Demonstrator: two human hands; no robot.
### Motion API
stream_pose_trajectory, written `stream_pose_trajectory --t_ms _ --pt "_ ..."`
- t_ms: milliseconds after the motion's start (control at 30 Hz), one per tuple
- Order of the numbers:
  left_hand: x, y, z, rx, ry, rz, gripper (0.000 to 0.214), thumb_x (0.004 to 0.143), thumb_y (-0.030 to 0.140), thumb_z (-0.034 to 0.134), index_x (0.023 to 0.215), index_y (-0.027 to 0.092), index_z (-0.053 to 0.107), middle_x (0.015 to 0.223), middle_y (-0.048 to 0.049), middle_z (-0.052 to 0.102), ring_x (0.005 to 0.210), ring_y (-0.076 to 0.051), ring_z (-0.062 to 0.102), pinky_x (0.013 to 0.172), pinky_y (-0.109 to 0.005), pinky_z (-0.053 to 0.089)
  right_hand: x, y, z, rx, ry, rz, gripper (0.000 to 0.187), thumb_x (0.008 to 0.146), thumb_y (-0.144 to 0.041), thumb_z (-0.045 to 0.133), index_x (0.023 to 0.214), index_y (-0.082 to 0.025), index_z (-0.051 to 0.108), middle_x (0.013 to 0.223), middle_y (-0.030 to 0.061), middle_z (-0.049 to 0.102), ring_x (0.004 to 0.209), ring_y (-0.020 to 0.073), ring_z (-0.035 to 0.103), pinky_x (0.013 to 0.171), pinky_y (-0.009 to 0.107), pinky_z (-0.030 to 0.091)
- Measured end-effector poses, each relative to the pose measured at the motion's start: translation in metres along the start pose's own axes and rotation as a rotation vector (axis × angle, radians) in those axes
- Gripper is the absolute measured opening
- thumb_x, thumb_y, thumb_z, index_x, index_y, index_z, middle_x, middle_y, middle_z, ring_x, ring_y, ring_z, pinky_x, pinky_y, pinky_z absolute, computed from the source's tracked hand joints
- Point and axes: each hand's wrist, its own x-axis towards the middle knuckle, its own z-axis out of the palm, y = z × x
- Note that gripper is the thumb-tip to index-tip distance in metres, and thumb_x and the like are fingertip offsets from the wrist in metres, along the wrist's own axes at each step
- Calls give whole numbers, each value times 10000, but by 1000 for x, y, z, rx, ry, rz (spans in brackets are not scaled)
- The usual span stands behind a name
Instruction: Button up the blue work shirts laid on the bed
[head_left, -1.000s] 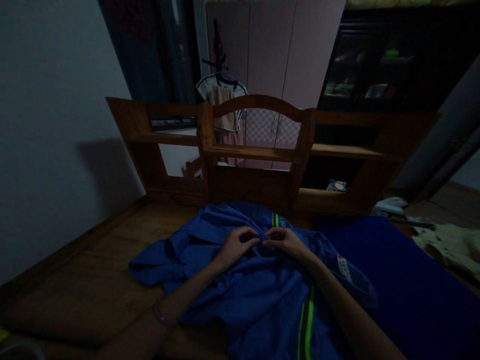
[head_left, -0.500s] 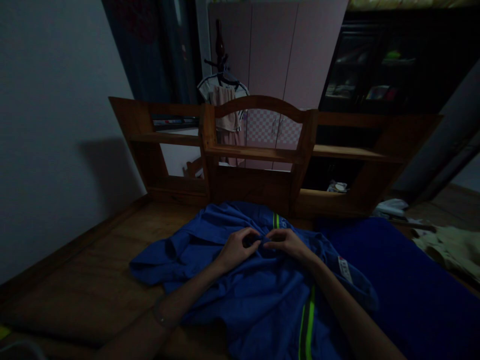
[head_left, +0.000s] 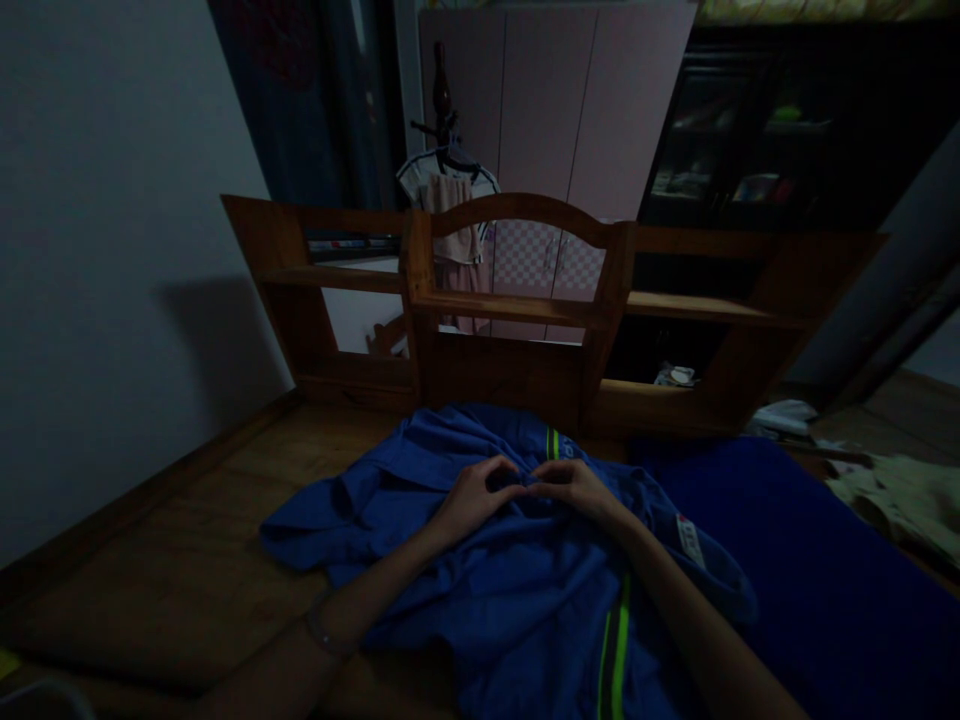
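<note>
A blue work jacket (head_left: 517, 590) with yellow-green stripes and a white label on one sleeve lies spread over the wooden surface. My left hand (head_left: 480, 493) pinches the jacket's cloth near its middle, thumb and forefinger bent together. Facing it, my right hand (head_left: 574, 488) pinches the same fold from the other side. The fingertips of both hands nearly meet. What exactly lies between them, perhaps only cloth, is too dark and small to make out.
A wooden shelf unit (head_left: 517, 310) stands behind the jacket. To the right lies a flat, deep-blue mat (head_left: 810, 570). A white wall (head_left: 135, 300) borders the left side. Farther back are a pink wardrobe (head_left: 540, 110) and a coat stand with clothes (head_left: 450, 200).
My fingertips have shifted slightly and come closer together at the fold. The jacket lies as before.
</note>
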Motion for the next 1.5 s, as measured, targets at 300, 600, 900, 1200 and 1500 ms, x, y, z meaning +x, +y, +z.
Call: stream_pose_trajectory --t_ms 300,600,900,1200,1500 --pt "0 -4 1 7 -4 14 208 777 330 621 939 199 613 884 -17 647 832 -174 590 748 -263 436 -2 -2 0 -8 -8 -26 356 664 -430 715 882 -150 686 816 24 663 758 157 586 673 240 416" --pt "1 -7 3 22 -3 41 153 796 269 592 928 192 596 891 -14 632 840 -168 575 757 -259 428 0 0 1 -36 -7 -28 361 666 -433 712 883 -148 675 810 17 650 754 151 577 658 232 403" --pt "1 -7 3 24 1 63 130 809 220 564 930 194 600 903 -10 633 861 -163 578 775 -256 423 0 -1 4 20 12 -10 363 643 -423 731 866 -148 652 758 1 626 696 129 554 618 222 381" --pt "2 -7 4 25 18 46 122 802 224 576 917 192 602 890 -5 634 852 -157 580 770 -252 427 -1 -4 4 40 6 -34 357 648 -420 731 864 -148 648 752 -1 618 693 126 550 619 224 379" --pt "1 -5 4 33 39 38 124 792 232 584 908 194 606 867 -1 638 834 -158 586 757 -254 436 1 0 4 46 6 -34 353 651 -424 728 858 -151 643 777 6 622 721 136 561 642 230 396"
